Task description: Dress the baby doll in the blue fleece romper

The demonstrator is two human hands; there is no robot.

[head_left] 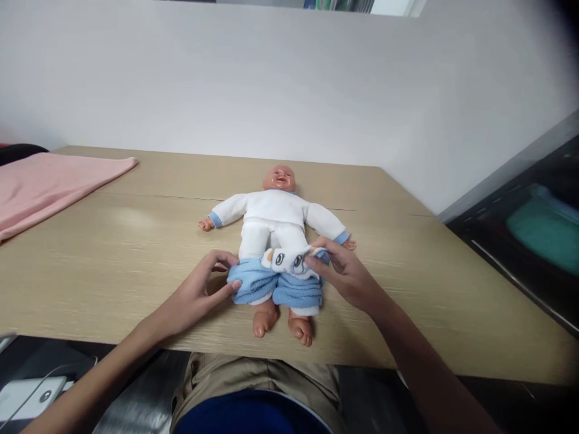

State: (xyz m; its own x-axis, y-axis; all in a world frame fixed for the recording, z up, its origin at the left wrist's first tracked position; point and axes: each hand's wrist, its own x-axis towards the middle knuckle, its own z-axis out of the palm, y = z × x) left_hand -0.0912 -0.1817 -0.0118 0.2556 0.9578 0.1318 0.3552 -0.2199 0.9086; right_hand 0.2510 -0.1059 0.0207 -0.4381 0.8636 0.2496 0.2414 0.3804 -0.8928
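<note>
A baby doll [277, 212] in a white top and white leggings lies on its back on the wooden table [113, 253], bare feet toward me. Bunched light-blue trousers [275, 288] sit around its lower legs, their waistband with a printed cartoon face turned up at the knees. My left hand [205, 290] pinches the trousers' left side between thumb and fingers. My right hand [341, 271] grips the waistband on the right side, beside the doll's hand.
A folded pink cloth [49, 184] lies on the table's far left. A white wall stands behind the table. A dark surface with a teal object [545, 226] is at the right. A white device with a cable [27, 395] sits low left, below the table edge.
</note>
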